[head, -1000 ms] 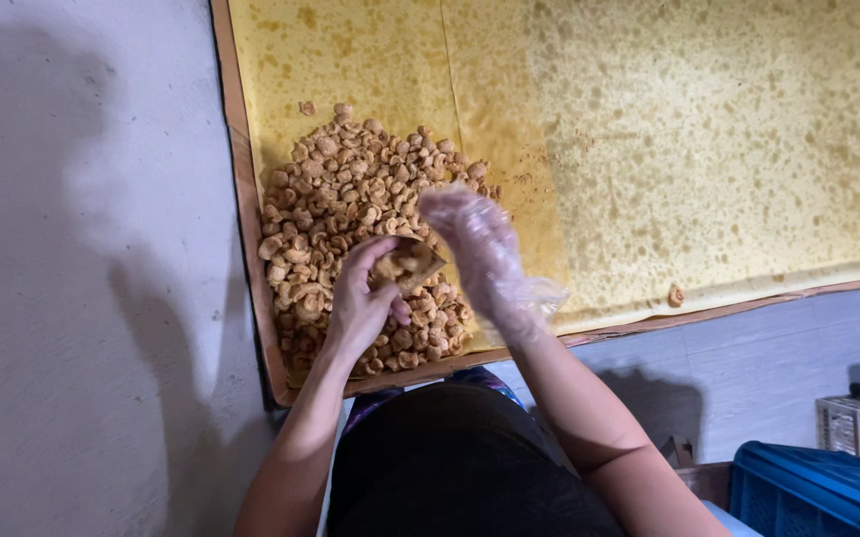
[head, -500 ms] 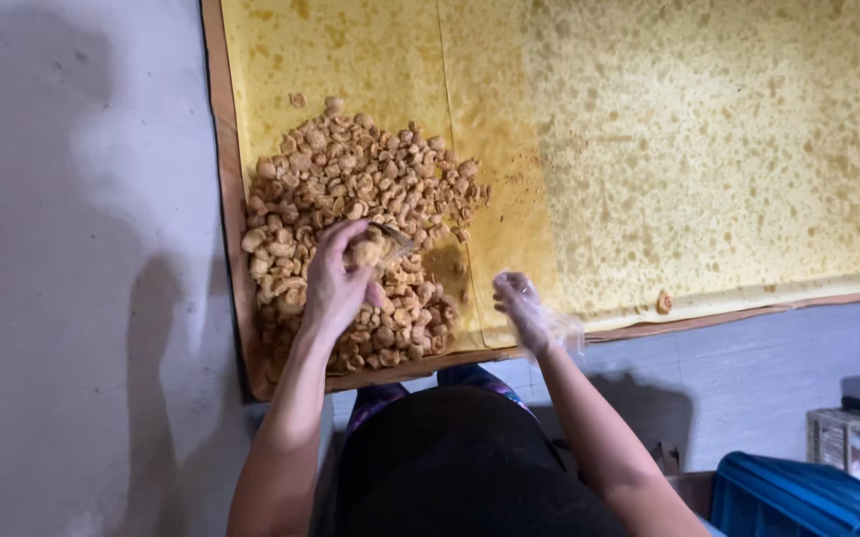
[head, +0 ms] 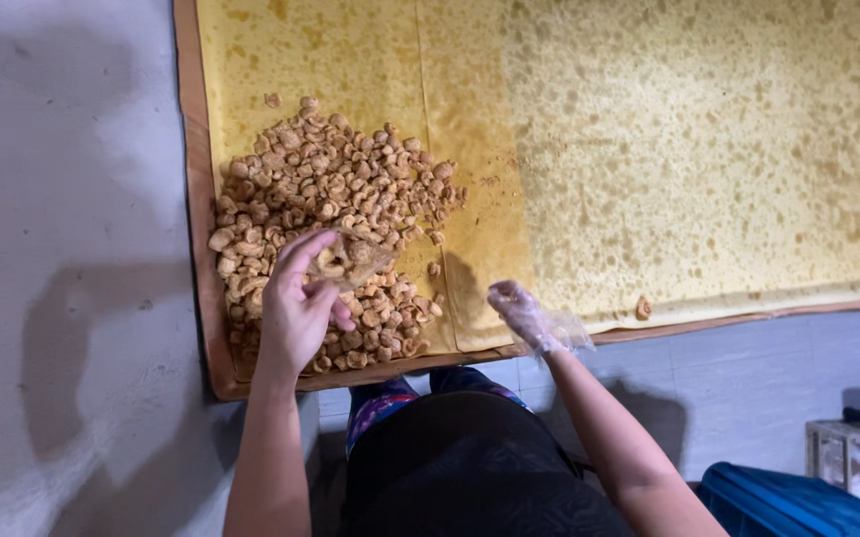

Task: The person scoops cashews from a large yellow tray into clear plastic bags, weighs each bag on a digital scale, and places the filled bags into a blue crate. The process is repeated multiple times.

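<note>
Our left hand (head: 295, 308) pinches a clear bag (head: 350, 261) over the snack pile (head: 325, 214), pile at its 12 o'clock; gloved right hand (head: 521, 313) sits loosely curled, empty, at 3 o'clock, farther off

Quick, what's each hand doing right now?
Left hand: over the snack pile, pinching a clear bag of pieces.
Right hand: plastic-gloved, loosely curled, holding nothing visible.

Matt, grease-stained yellow paper (head: 708, 149); thin glossy clear plastic glove (head: 539, 323); rough fried snacks (head: 330, 199).
</note>
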